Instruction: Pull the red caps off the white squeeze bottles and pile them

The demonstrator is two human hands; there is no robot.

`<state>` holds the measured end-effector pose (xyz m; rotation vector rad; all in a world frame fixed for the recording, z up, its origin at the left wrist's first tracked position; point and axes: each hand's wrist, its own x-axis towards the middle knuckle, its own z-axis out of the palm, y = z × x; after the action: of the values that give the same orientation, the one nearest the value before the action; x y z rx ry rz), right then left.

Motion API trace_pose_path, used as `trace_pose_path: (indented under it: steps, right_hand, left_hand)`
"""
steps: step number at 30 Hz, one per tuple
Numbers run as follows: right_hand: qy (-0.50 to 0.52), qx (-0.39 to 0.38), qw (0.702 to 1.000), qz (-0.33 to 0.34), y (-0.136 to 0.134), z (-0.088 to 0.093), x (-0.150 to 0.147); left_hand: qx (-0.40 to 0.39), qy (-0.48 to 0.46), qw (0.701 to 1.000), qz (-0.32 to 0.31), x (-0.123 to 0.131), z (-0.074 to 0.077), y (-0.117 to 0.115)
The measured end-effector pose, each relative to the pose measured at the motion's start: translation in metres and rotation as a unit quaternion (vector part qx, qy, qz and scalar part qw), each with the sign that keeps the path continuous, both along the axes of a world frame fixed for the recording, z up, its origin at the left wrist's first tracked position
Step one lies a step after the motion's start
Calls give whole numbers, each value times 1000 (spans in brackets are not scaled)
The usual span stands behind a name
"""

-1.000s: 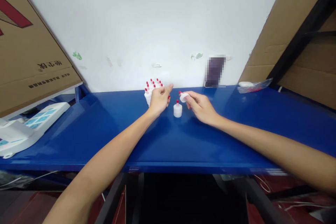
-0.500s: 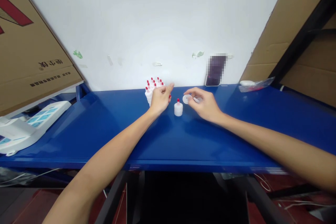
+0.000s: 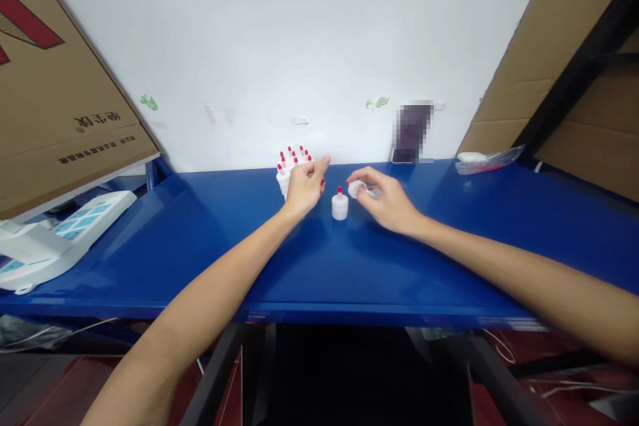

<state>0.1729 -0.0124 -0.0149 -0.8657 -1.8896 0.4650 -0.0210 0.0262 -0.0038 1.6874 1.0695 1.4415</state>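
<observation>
My left hand [image 3: 303, 188] is by a cluster of small white bottles with red-tipped caps [image 3: 283, 180], its thumb pointing up and right. Its fingers curl inward, and a red cap [image 3: 323, 183] pokes out at their right side; the bottle's body is hidden in the hand. Between my hands one white dropper bottle [image 3: 339, 207] stands upright on the blue table. To its right, my right hand [image 3: 387, 198] pinches a tilted white dropper bottle [image 3: 355, 189] between thumb and fingers, its round base toward me and its red tip at the fingertips.
A phone [image 3: 412, 133] leans on the white wall at the back. A clear plastic bag [image 3: 489, 161] lies at the back right. On the left rests a white power strip [image 3: 94, 216] beside a large cardboard box [image 3: 64, 93]. The blue table's [image 3: 319, 309] front edge runs below my forearms.
The bottle in my right hand has turned slightly, so its base faces me less squarely. My left hand and the standing bottles look the same.
</observation>
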Motion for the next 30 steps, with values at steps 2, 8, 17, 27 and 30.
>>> trace_pose_path:
  steps: [2, 8, 17, 27, 30]
  right_hand:
    - [9, -4, 1000, -15, 1, 0, 0]
    - [60, -37, 997, -44, 3, 3, -1]
    - [-21, 6, 1000, -7, -7, 3, -2]
    - [-170, 103, 980, 12, -13, -3, -2]
    - [-173, 88, 981, 13, -14, -2, -2]
  left_hand:
    - [-1, 0, 1000, -1, 0, 0, 0]
    - [9, -7, 1000, -3, -1, 1, -1]
    - [8, -7, 1000, -2, -3, 0, 0]
    - [35, -4, 999, -4, -2, 0, 0]
    - [46, -9, 999, -16, 0, 0, -2]
